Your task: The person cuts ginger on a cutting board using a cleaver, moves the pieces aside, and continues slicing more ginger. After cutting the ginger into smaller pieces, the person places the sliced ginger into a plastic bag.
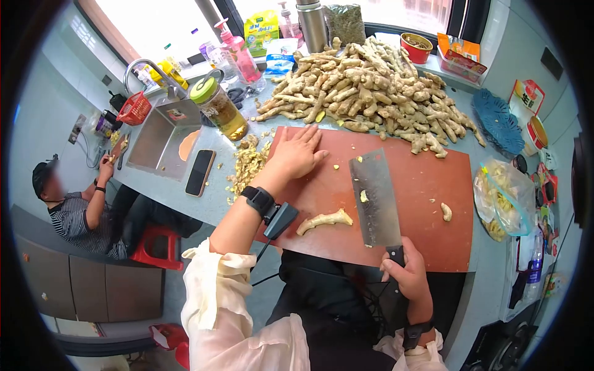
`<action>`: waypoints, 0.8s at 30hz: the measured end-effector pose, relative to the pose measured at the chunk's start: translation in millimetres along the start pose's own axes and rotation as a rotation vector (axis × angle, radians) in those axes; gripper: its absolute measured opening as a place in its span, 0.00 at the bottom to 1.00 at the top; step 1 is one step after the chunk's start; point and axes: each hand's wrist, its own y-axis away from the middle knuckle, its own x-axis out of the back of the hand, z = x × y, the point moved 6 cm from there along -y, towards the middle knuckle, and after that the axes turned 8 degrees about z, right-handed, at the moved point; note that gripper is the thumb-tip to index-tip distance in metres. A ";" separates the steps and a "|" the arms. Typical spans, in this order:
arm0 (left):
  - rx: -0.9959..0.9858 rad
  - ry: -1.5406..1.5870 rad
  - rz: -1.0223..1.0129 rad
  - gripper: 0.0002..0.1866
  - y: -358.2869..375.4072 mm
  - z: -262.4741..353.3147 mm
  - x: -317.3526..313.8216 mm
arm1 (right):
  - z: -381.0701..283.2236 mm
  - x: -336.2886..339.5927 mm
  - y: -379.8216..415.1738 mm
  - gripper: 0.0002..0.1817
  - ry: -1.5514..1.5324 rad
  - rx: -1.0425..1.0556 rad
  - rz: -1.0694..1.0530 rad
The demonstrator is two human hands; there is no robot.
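Note:
My right hand (408, 272) is wrapped round the black handle of a cleaver (376, 201), whose broad blade lies over the red-brown cutting board (427, 191). A bit of ginger sticks to the blade. My left hand (298, 151) rests flat on the far left part of the board, fingers spread, holding nothing. A ginger root (325, 221) lies near the board's front edge, left of the blade. To the right of the blade is a small ginger piece (446, 212). Ginger scraps (250, 167) are heaped beside the board's left edge.
A large pile of ginger (371, 86) covers the counter behind the board. On the left are a phone (200, 173), a lidded jar (219, 110) and a sink (162, 139). A plastic bag (502, 195) stands right. A seated person (83, 210) is at far left.

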 end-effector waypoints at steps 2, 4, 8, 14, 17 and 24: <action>0.069 -0.021 -0.027 0.40 6.2 -12.2 -1.1 | -2.9 -1.0 0.6 0.21 -0.025 -0.007 -0.019; 0.077 -0.004 -0.014 0.40 22.3 -24.1 -1.4 | -3.1 -0.5 0.4 0.22 -0.020 0.002 -0.028; 0.154 0.003 -0.035 0.41 53.6 -48.3 0.4 | 1.0 1.0 0.2 0.21 -0.134 0.029 -0.025; 0.215 -0.115 -0.120 0.40 66.5 -28.0 16.4 | 2.2 8.2 -4.3 0.19 -0.254 0.062 -0.009; 0.003 0.006 -0.010 0.39 55.2 22.0 16.8 | 2.1 10.8 -5.3 0.18 -0.276 0.084 0.011; -0.189 0.104 -0.075 0.39 48.5 61.9 5.0 | 1.1 15.6 -3.2 0.18 -0.304 0.098 0.042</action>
